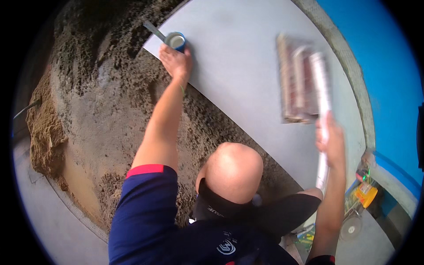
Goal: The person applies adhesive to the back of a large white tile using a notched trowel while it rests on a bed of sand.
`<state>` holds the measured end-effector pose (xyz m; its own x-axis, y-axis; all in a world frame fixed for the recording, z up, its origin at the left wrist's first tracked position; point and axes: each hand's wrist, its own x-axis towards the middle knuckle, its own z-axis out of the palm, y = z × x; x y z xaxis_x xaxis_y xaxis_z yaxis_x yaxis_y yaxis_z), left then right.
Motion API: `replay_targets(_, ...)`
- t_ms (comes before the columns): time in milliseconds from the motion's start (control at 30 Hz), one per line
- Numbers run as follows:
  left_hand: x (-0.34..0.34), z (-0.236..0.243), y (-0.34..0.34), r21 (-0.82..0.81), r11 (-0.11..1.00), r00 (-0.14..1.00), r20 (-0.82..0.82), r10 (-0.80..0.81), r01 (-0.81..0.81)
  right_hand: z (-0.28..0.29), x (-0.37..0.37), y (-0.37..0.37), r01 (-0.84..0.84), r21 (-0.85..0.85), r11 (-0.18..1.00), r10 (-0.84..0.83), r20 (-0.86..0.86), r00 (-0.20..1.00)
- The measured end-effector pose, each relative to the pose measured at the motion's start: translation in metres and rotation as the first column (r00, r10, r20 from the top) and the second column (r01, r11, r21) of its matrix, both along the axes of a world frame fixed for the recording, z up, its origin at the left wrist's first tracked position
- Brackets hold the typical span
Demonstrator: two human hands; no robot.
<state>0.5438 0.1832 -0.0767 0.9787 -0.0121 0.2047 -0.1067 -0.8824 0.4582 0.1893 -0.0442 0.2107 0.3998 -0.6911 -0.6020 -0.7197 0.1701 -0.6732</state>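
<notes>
A large pale grey tile (pixel 232 53) lies beside rough mortar. At its top-left edge my left hand (pixel 176 62) grips a round blue cup-like object (pixel 177 41) with a greyish middle; a narrow flat metal bar (pixel 153 28) sticks out beside it. My right hand (pixel 331 137) is closed on a long white handle (pixel 324 79) of a rectangular reddish-brown, pale-edged block tool (pixel 297 81), blurred over the tile's right side; whether it touches the tile I cannot tell.
Rough mortar (pixel 101 123) spreads left, with a sand pile (pixel 44 137). A blue wall (pixel 375 70) borders the right. At lower right lie a yellow tool (pixel 365 194), a small device with green light (pixel 363 176) and a grey disc (pixel 351 227). My bare knee (pixel 234 172) is below the tile edge.
</notes>
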Motion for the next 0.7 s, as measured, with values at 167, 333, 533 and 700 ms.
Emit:
replay_targets(167, -0.001, 0.024, -0.013, -0.065, 0.998, 0.996, 0.086, 0.009, -0.003, 0.023, -0.144, -0.003, 0.325, -0.451, 0.831, -0.050, 0.521, 0.852)
replay_targets(333, 0.013, 0.005, -0.013, 0.042, 0.998, 0.997, 0.062, -0.050, 0.048, -0.159, -0.147, 0.075, -0.091, -0.472, 0.877, -0.125, -0.407, 0.905)
replay_targets(533, -0.004, 0.029, -0.038, -0.411, 0.911, 0.993, -0.114, -0.004, -0.044, -0.184, -0.086, 0.027, -0.062, -0.286, 0.956, -0.025, -0.292, 0.956)
replay_targets(700, 0.027, 0.008, -0.003, 0.094, 0.995, 0.998, 0.045, -0.038, 0.034, -0.210, -0.095, 0.031, 0.130, 0.058, 0.990, -0.115, -0.207, 0.971)
